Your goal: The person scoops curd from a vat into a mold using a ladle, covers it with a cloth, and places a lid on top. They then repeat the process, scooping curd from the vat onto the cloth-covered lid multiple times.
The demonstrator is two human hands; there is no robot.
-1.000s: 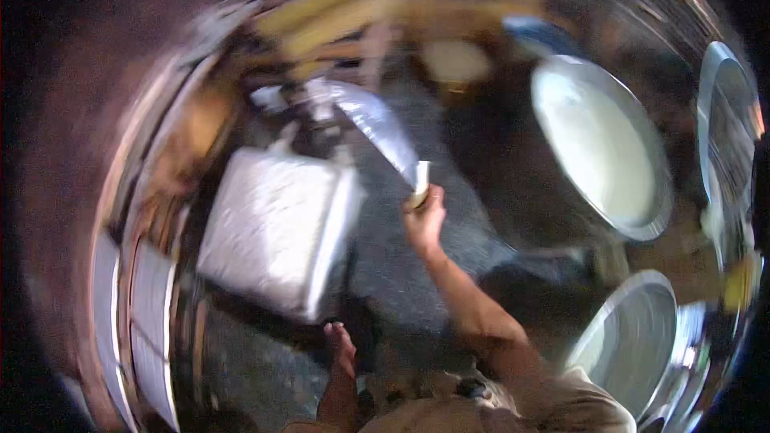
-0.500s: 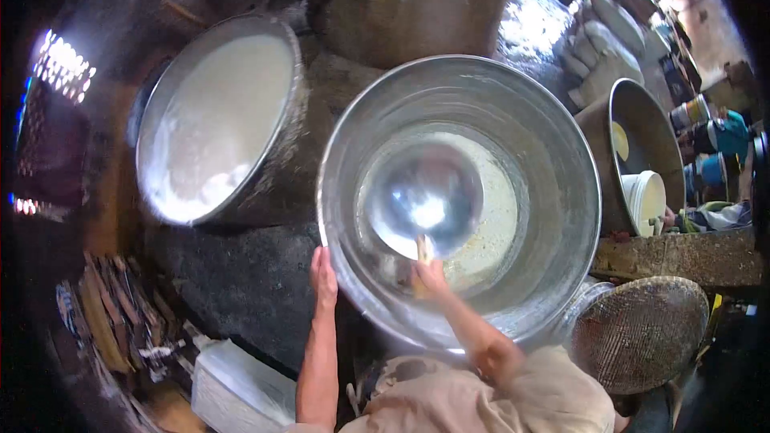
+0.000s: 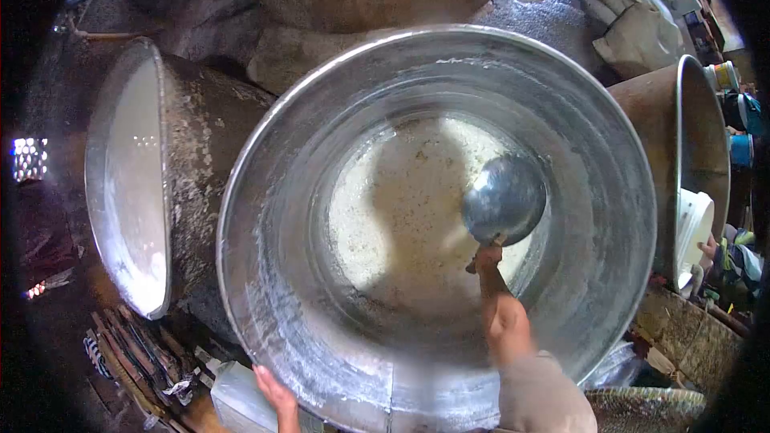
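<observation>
Ladle (image 3: pixel 504 198) in the right hand (image 3: pixel 486 257), its round metal bowl hanging low inside the big metal vat (image 3: pixel 609 152) that fills the middle of the frame, just above the shallow pale liquid (image 3: pixel 393 216) at the bottom. The right hand is clenched around the ladle's short handle; the left hand (image 3: pixel 275 391), at the lower edge of the frame, grips the vat's near rim. To scoop well, I judge the ladle should dip at a tilt into the deepest part of the thin layer, while the left hand keeps the vat steady. A second vat (image 3: pixel 128 184) of white liquid stands at the left.
</observation>
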